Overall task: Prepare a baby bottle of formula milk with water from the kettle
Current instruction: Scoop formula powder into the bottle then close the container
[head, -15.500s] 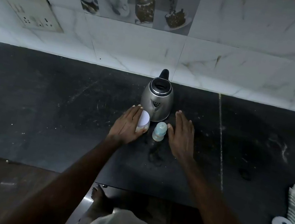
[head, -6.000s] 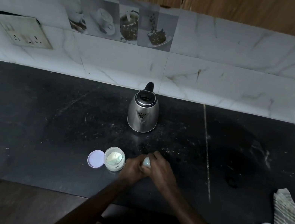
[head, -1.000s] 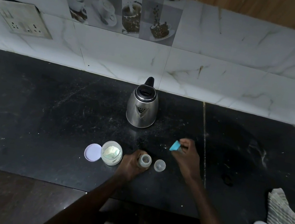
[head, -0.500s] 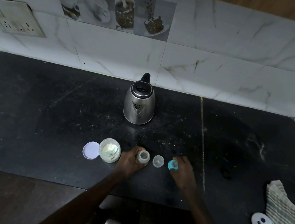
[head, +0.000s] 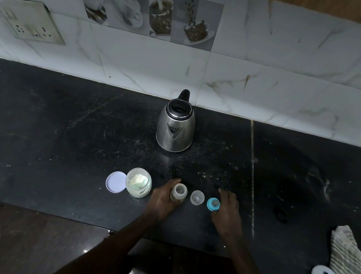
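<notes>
Currently the left hand (head: 162, 202) clamps the opened bottle (head: 179, 192) while the right hand (head: 228, 214) lies slack beside the blue teat (head: 213, 204), so filling from jar (head: 138, 182) or kettle (head: 175, 126) probably follows.

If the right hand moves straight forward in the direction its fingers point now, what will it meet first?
Probably nothing close: ahead of the right hand lies only bare counter. Its line seems to pass just right of the kettle and end at the tiled wall, though depth is unclear.
</notes>
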The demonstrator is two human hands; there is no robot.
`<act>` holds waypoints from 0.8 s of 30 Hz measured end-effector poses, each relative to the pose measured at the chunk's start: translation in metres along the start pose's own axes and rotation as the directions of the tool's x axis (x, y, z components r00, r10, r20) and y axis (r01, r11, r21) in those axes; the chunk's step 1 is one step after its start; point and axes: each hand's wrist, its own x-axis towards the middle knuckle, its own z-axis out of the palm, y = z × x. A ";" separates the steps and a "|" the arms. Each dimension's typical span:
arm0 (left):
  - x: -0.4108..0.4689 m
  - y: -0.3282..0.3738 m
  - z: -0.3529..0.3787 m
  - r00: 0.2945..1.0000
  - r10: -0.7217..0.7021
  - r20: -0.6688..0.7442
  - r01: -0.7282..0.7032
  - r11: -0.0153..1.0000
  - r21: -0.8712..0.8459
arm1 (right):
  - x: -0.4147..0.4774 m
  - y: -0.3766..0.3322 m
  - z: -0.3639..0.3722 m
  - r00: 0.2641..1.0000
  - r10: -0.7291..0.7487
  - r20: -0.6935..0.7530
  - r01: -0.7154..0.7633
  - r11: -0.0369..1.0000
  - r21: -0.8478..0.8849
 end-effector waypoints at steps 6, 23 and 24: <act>-0.012 0.007 -0.001 0.994 0.096 -0.047 -0.092 0.992 0.081 | -0.002 -0.014 -0.019 0.985 -0.004 -0.175 0.028 0.991 0.134; -0.019 -0.040 -0.117 0.997 0.076 0.019 -0.078 0.946 0.314 | 0.013 -0.192 -0.002 0.799 -0.595 0.085 0.573 0.797 0.191; -0.018 -0.043 -0.119 0.997 0.064 0.038 -0.073 0.949 0.306 | 0.013 -0.200 0.003 0.796 -0.594 0.117 0.571 0.801 0.183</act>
